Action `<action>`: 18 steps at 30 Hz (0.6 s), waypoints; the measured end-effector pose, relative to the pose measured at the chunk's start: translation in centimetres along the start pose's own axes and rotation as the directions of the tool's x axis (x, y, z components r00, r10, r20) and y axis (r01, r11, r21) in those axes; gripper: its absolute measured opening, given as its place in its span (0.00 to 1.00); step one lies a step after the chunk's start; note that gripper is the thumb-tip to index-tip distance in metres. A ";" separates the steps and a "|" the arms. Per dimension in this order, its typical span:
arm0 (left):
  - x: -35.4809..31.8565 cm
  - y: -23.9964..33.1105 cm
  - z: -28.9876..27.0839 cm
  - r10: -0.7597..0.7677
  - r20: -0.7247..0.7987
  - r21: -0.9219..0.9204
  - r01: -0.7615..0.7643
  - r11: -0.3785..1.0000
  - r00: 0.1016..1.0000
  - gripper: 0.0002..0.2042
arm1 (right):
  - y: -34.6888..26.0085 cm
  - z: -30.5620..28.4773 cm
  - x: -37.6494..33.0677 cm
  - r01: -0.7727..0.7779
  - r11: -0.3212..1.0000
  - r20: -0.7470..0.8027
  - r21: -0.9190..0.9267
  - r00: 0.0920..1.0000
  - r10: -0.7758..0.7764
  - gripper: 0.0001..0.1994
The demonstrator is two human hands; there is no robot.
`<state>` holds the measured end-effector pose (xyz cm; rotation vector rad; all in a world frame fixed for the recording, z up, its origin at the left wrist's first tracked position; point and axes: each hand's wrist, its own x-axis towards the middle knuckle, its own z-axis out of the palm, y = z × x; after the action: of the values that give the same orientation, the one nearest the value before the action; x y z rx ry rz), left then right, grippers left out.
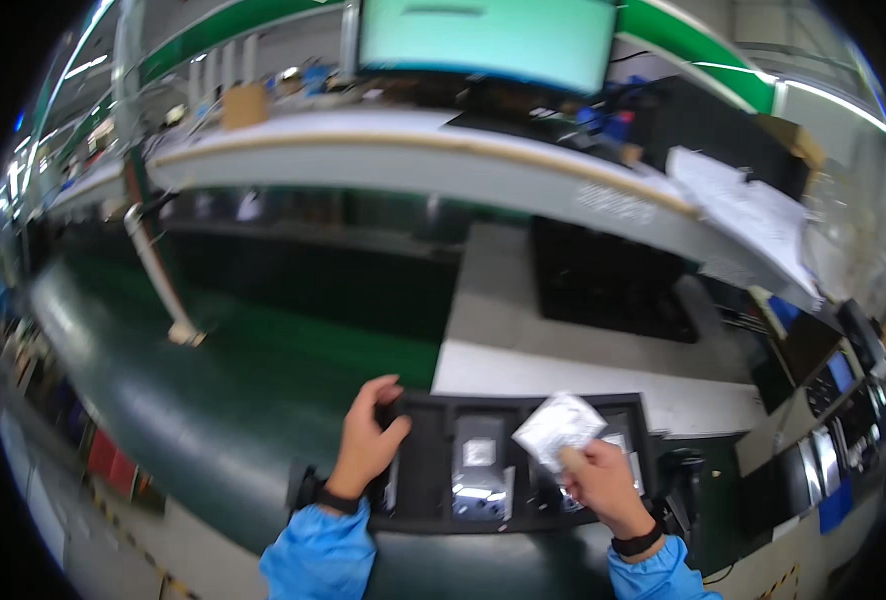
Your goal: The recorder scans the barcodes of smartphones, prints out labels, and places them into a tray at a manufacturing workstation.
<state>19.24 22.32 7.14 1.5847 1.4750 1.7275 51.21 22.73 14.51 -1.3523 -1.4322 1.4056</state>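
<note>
In front of me lies a black compartmented tray (pixel 426 440). One compartment holds a flat dark item (pixel 481 475) in a shiny clear wrap with a pale label. Pinched between the thumb and fingers of my right hand (pixel 603 485) is a small square silvery-white packet (pixel 560 430), held tilted over the tray's right part. It partly hides the items in the compartments beneath. My left hand (pixel 365 445) is at the tray's left end, thumb and fingers apart, with nothing in it. I cannot tell whether it touches the rim.
A raised shelf (pixel 413 150) runs across the back, bearing a lit monitor (pixel 488 45) and papers (pixel 738 195). Below it, a black flat box (pixel 608 285) stands on a whitish board (pixel 493 340). Several phone-like devices (pixel 828 455) sit at the right on the dark green bench (pixel 233 420).
</note>
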 end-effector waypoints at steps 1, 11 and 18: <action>0.2 -0.1 -0.1 0.012 -0.001 -0.026 -0.012 1.000 1.000 0.26 | -0.2 2.7 0.8 -0.019 0.986 0.188 -0.163 0.981 0.050 0.12; -1.0 -1.6 -1.1 -0.008 -0.019 -0.015 0.007 1.000 1.000 0.26 | 1.5 15.7 2.5 0.064 0.889 0.624 -0.454 0.734 0.266 0.18; -0.9 0.4 -0.3 0.082 0.108 0.359 -0.116 0.926 0.991 0.28 | 0.2 14.2 3.0 0.052 0.853 0.592 -0.519 0.741 0.315 0.16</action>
<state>19.39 21.32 7.07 1.9260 1.7748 1.4669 37.02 22.25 11.48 -1.3347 -2.3567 1.7989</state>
